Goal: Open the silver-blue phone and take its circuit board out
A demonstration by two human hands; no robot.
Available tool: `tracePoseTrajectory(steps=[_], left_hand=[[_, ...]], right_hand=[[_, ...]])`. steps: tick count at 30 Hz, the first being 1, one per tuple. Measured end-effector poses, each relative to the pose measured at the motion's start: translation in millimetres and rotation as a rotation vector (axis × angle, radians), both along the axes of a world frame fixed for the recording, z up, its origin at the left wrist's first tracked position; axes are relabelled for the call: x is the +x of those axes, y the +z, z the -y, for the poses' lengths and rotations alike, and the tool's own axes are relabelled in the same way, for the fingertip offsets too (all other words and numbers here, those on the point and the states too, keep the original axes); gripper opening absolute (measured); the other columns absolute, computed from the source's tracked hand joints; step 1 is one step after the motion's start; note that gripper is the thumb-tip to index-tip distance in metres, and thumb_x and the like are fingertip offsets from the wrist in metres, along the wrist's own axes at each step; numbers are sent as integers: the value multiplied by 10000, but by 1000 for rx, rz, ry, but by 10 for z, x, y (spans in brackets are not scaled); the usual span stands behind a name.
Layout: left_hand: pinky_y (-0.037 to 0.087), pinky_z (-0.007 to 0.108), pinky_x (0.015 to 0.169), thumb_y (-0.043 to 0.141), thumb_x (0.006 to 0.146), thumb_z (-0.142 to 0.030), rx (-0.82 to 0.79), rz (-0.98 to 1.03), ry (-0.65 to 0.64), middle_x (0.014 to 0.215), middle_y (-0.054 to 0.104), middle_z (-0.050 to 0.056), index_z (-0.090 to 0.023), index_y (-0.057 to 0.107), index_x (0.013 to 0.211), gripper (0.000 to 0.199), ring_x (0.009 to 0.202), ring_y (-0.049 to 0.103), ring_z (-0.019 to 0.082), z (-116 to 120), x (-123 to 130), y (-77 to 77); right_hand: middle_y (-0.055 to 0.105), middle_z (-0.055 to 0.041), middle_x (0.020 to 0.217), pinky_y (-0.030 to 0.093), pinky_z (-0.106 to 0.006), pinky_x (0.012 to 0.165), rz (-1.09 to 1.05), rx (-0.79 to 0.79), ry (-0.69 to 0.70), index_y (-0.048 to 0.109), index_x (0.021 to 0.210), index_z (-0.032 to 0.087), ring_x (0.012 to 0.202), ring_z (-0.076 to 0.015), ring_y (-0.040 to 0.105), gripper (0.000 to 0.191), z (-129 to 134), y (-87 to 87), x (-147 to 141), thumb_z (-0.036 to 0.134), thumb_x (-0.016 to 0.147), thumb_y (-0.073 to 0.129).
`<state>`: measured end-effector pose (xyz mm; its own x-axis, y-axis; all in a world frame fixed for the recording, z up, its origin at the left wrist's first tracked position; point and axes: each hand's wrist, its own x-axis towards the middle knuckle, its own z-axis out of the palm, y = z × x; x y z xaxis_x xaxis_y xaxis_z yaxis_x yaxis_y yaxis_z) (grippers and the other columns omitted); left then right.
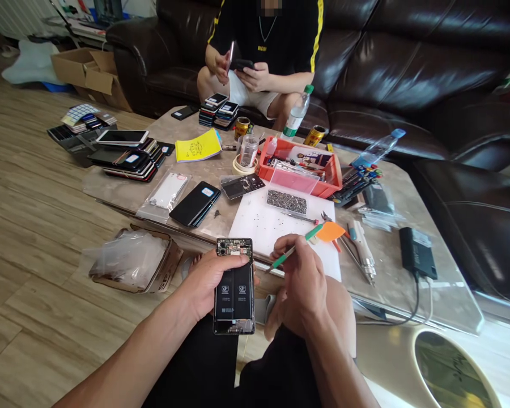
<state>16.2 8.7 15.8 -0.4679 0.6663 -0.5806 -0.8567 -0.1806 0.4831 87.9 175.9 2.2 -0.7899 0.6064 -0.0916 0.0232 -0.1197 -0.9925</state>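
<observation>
My left hand [208, 277] grips a smartphone [236, 303] with its back off, thumb over the upper part. The bare battery, circuit board and camera face up. To the right, my right hand [301, 277] pinches a slim green tool [287, 255] with a thin dark tip, which points down and left towards the phone. Whether it is tweezers or a pry stick I cannot tell. Just past my right hand lies an orange leaf-shaped piece [331, 232] over the white mat [250, 224]. On that mat are a speckled block [286, 201], a thin screwdriver [300, 217] and small dark bits.
Stacked phones [130, 158] and a black phone pile [195, 204] stand left on the table. A red tool basket [300, 170], a bottle [296, 113] and a white electric screwdriver [361, 252] are beyond or right. Across the table a person [263, 56] holds phones.
</observation>
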Motion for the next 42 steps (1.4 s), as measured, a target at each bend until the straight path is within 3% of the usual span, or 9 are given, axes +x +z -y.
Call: tracePoseTrajectory(steps=[4,9,15,21,31,42], left_hand=[[619,418,779,794,786,-255,30,-4,-22,911,791,165,-115,754,1064,313,765,770,277,68,15,31],[604,451,891,643,833,-303,65,165,-73,1042,788,222,-44,745,1169,436,860,765,295,122,-12,1],[597,451,884,577,900,-334,104,246,-50,1130,781,220,-46,733,1193,440,876,753,283,107,-40,-20],[600,444,839,569,896,-347,90,201,-90,992,793,204,-35,744,1177,455,821,756,297,112,-42,-15],[626,486,808,623,807,-208,34,117,-17,1070,796,213,-62,748,1180,419,814,766,304,106,-14,17],[634,466,773,680,741,-135,-15,84,19,952,805,173,-96,714,1164,427,847,786,329,111,-8,60]], right_hand=[[597,5,650,477,-283,579,-21,-116,-15,737,853,229,593,-150,554,493,48,13,-24,686,979,601],[705,-14,765,561,-285,713,-73,-272,85,768,939,222,712,-156,666,385,148,-80,-8,605,924,745],[711,-9,731,555,-297,762,-20,-186,96,771,969,225,721,-162,679,369,126,-172,42,589,957,712],[707,-6,732,569,-328,795,5,-193,132,766,947,237,762,-185,690,352,112,-148,79,587,942,729],[712,-8,754,560,-308,763,3,-325,208,778,901,235,748,-178,674,241,72,-115,113,474,894,802],[674,-26,887,561,-292,708,-42,-424,224,792,773,207,737,-154,646,214,52,-114,99,401,855,825]])
